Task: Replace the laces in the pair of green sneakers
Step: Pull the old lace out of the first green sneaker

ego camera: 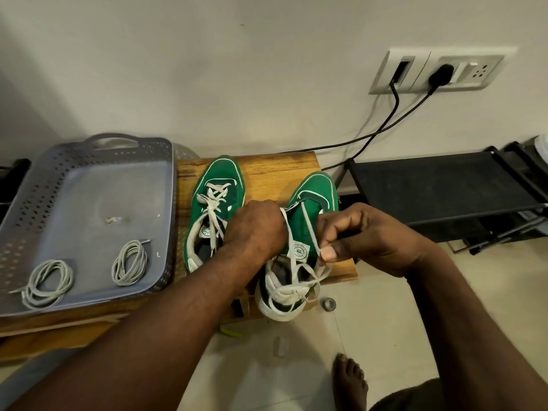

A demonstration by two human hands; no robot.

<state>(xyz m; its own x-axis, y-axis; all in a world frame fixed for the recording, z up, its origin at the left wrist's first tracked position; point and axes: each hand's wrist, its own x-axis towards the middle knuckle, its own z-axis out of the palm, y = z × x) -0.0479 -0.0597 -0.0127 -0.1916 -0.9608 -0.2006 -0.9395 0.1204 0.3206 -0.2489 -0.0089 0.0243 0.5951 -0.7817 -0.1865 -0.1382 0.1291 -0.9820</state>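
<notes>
Sneaker [314, 191] held by left hand [255, 226]; right hand [370, 235] pinches lace [310, 229].

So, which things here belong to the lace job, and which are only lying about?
Job: held sneaker, old lace, other sneaker, new laces, tray.
Lying about: small roll, black rack, cables.
</notes>
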